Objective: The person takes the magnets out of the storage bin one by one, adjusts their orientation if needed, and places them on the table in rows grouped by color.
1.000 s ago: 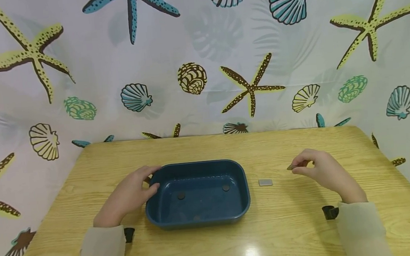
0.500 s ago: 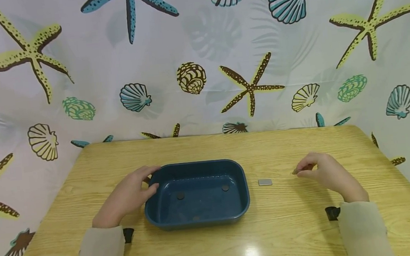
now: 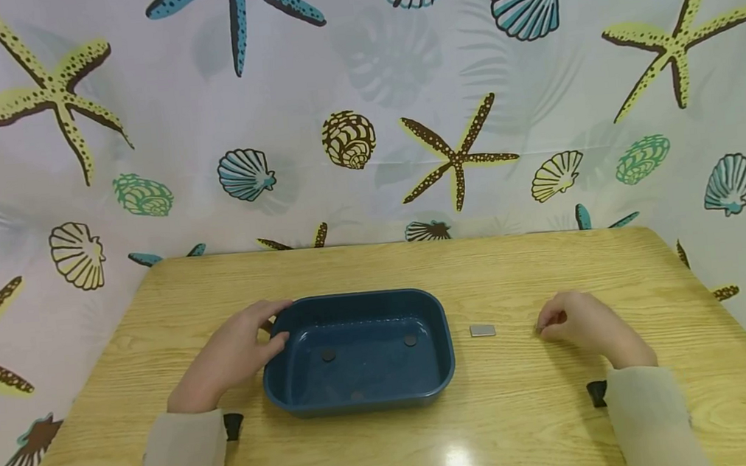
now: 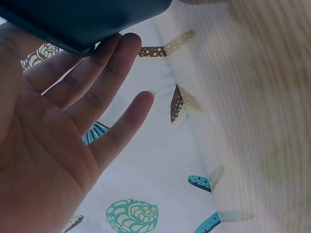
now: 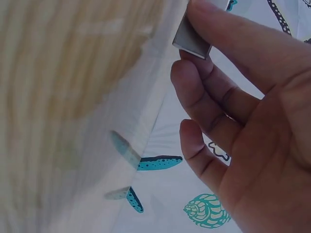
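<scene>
In the head view my left hand (image 3: 231, 356) grips the left end of a dark blue rectangular tub (image 3: 368, 406), thumb over the rim. The left wrist view shows the tub's corner (image 4: 97, 22) above my fingers, the little finger held away. My right hand (image 3: 584, 324) is low over the table, right of the tub. Between thumb and fingers it pinches a small flat grey rectangular piece (image 5: 191, 41), mostly covered in the head view. A similar grey rectangular piece (image 3: 483, 331) lies flat between the tub and my right hand.
Small dark round spots (image 3: 328, 355) show on the tub's floor. The wooden table (image 3: 530, 426) runs back to a white curtain (image 3: 372, 70) printed with shells and starfish, which also closes in both sides.
My right hand has come down and a little nearer to me, the grey piece still pinched in it. The left hand, the tub and the lying piece stay where they were.
</scene>
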Available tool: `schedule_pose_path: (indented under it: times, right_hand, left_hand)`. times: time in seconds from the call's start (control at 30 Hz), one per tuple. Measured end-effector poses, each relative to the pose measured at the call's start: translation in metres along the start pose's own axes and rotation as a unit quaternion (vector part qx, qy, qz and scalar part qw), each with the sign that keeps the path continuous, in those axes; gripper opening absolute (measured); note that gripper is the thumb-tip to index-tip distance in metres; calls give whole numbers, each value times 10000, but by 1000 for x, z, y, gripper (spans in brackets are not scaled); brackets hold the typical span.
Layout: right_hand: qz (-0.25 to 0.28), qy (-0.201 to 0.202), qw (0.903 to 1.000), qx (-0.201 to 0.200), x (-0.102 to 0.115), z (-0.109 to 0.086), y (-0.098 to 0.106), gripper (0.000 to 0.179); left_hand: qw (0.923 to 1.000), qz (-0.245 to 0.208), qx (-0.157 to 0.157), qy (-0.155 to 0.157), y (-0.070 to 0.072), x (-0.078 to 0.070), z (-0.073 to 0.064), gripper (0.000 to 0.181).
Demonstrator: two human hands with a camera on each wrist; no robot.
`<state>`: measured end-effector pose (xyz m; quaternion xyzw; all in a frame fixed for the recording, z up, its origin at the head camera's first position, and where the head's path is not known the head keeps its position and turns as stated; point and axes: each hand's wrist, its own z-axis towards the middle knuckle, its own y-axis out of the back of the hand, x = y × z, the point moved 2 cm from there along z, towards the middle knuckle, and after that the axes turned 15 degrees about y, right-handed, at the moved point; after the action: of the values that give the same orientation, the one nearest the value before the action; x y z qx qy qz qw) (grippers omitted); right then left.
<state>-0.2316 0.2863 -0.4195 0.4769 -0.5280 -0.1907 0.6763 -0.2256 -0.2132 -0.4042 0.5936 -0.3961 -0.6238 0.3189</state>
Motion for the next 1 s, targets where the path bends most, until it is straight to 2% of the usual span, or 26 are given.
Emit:
schedule_pose_path:
  times: [0.4, 1.0]
  right_hand:
    - [-153, 184, 9997, 35, -1, 2, -3, 13]
    - [-398, -4, 9991, 140, 3, 3, -4, 11]
  left_hand:
    - [10000, 34, 59, 45, 0, 2, 0, 50]
    - [10000, 8, 32, 72, 1, 0, -1, 49]
